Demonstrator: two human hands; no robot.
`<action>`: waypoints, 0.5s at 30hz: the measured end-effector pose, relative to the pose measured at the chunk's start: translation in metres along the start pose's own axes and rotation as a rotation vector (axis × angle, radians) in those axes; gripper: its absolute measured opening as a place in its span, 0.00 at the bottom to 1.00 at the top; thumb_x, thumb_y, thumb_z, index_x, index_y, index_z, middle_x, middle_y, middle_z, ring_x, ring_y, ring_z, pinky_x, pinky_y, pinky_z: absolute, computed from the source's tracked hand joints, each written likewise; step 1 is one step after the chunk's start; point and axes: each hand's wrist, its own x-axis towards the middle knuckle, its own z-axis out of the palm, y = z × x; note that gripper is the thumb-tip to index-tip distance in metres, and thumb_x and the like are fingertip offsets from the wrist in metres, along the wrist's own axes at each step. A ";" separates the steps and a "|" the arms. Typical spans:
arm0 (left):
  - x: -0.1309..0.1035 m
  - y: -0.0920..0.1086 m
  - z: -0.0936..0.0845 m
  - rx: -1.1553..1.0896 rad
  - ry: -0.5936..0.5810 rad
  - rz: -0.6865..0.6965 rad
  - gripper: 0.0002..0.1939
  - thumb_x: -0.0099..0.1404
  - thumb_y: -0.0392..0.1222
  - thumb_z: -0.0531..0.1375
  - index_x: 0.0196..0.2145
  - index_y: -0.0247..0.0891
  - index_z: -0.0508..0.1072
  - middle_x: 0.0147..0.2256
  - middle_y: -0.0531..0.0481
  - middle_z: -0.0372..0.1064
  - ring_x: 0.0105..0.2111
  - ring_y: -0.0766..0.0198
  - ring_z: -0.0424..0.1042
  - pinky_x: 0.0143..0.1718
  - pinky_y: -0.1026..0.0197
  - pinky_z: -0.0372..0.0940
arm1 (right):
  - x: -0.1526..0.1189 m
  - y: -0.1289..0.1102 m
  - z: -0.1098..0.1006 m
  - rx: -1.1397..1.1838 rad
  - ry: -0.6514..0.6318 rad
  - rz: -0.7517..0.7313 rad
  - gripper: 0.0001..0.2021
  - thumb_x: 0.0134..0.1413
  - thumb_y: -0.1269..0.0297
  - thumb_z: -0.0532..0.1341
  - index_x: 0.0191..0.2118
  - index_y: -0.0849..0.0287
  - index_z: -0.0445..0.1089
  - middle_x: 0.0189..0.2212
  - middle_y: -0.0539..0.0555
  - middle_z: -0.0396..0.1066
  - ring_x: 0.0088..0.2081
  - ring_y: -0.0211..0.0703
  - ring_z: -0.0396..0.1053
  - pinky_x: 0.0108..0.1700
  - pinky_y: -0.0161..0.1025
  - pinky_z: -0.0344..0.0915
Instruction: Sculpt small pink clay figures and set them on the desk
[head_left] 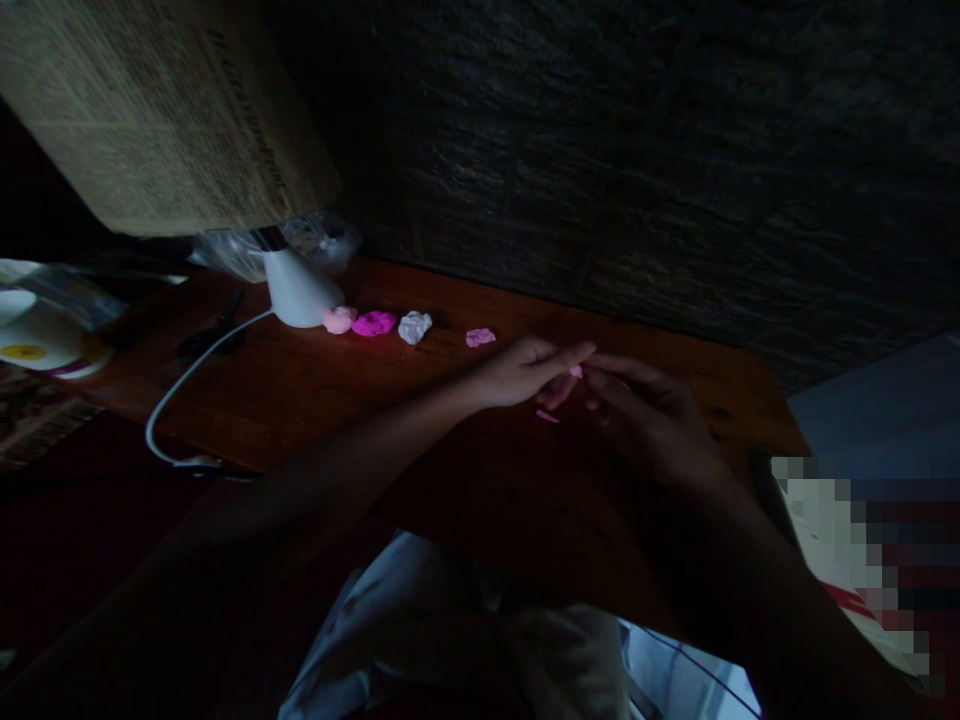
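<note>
My left hand and my right hand meet above the wooden tabletop. A small bit of pink modelling clay shows between their fingertips, with both hands closed on it; the fingers hide much of it. Just below the left fingers is a thin pink clay strip. To the left, a flattened pink clay lump lies by itself. Farther along the row come a white clay lump, a magenta clay lump and a peach clay lump, the last two touching.
A lamp with a white base and a newsprint shade stands at the back left, its white cord looping over the table. Dark scissors and a white cup are farther left. A dark textured wall rises behind.
</note>
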 end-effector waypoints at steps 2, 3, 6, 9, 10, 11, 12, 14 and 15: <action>0.000 0.000 0.000 0.010 0.007 -0.051 0.39 0.70 0.72 0.49 0.17 0.36 0.66 0.16 0.52 0.63 0.17 0.72 0.62 0.23 0.65 0.58 | -0.002 -0.002 0.001 -0.055 -0.019 -0.024 0.13 0.52 0.54 0.73 0.43 0.49 0.82 0.33 0.50 0.81 0.30 0.39 0.73 0.31 0.37 0.70; 0.000 0.000 0.000 0.006 0.011 -0.065 0.39 0.69 0.73 0.50 0.17 0.36 0.66 0.16 0.53 0.63 0.17 0.72 0.62 0.23 0.65 0.58 | -0.002 -0.002 0.002 -0.078 -0.023 -0.029 0.13 0.53 0.53 0.72 0.43 0.49 0.82 0.33 0.50 0.81 0.30 0.40 0.73 0.32 0.37 0.70; 0.000 -0.002 0.001 -0.014 0.011 -0.070 0.38 0.67 0.73 0.52 0.17 0.35 0.67 0.17 0.53 0.63 0.18 0.72 0.62 0.23 0.66 0.58 | -0.002 -0.002 0.002 -0.149 -0.004 -0.071 0.12 0.54 0.52 0.72 0.41 0.51 0.83 0.32 0.51 0.81 0.30 0.40 0.73 0.33 0.38 0.71; 0.001 -0.004 0.002 -0.068 0.013 -0.068 0.36 0.69 0.71 0.53 0.21 0.34 0.69 0.18 0.52 0.65 0.18 0.72 0.62 0.23 0.66 0.57 | -0.001 -0.003 0.001 -0.216 0.030 -0.132 0.13 0.55 0.49 0.71 0.39 0.52 0.83 0.31 0.51 0.80 0.29 0.40 0.73 0.35 0.40 0.72; 0.002 -0.004 0.001 -0.089 0.013 -0.079 0.35 0.69 0.70 0.54 0.23 0.34 0.71 0.18 0.52 0.66 0.18 0.72 0.62 0.23 0.66 0.57 | -0.001 -0.003 0.001 -0.236 0.044 -0.148 0.14 0.56 0.48 0.70 0.38 0.53 0.82 0.30 0.51 0.80 0.29 0.41 0.73 0.35 0.40 0.72; 0.002 -0.004 0.001 -0.106 0.011 -0.093 0.33 0.70 0.68 0.54 0.25 0.34 0.73 0.19 0.52 0.67 0.18 0.72 0.63 0.22 0.66 0.57 | -0.001 -0.004 0.001 -0.256 0.055 -0.160 0.15 0.56 0.47 0.70 0.38 0.53 0.82 0.30 0.52 0.80 0.28 0.41 0.73 0.35 0.41 0.72; 0.003 -0.004 0.001 -0.120 0.008 -0.106 0.31 0.71 0.66 0.55 0.28 0.33 0.74 0.20 0.53 0.67 0.18 0.72 0.63 0.22 0.66 0.57 | -0.001 -0.004 0.000 -0.276 0.063 -0.169 0.16 0.56 0.46 0.69 0.37 0.53 0.82 0.30 0.52 0.80 0.28 0.41 0.73 0.35 0.41 0.72; 0.003 -0.004 0.000 -0.132 -0.008 -0.109 0.28 0.72 0.63 0.56 0.31 0.33 0.75 0.21 0.54 0.68 0.19 0.72 0.63 0.23 0.66 0.57 | -0.001 -0.003 -0.001 -0.310 0.075 -0.188 0.16 0.56 0.45 0.69 0.38 0.54 0.82 0.31 0.53 0.81 0.28 0.42 0.74 0.35 0.42 0.72; 0.003 -0.004 0.000 -0.130 -0.017 -0.099 0.27 0.72 0.62 0.56 0.31 0.33 0.75 0.21 0.54 0.67 0.19 0.73 0.63 0.23 0.67 0.57 | -0.001 -0.003 -0.001 -0.326 0.076 -0.195 0.16 0.56 0.46 0.69 0.39 0.54 0.82 0.32 0.54 0.81 0.29 0.43 0.75 0.36 0.42 0.73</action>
